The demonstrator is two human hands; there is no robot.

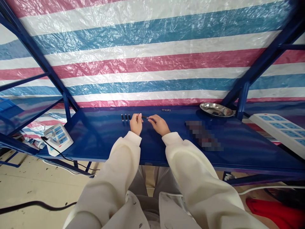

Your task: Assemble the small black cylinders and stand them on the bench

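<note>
My left hand (136, 123), fingers pinched, grips the left end of a thin dark pen-like rod (145, 117) just above the table. From the other side my right hand (159, 124) is also closed, its fingertips at the rod's right end, where a small pale tip shows. Whether that tip is a separate part I cannot tell. Left of my left hand, several short dark cylinders with lighter ends (126, 117) stand out in a row on the tabletop. Beyond my right hand lies a row of small metal springs (166, 110).
A blue table (166, 152) carries a shiny metal dish (206, 109) at the back right and a blurred-out dark object (202, 135) to the right. White power strips sit at the left (57, 138) and far right (278, 127). Striped sheeting (152, 63) hangs behind.
</note>
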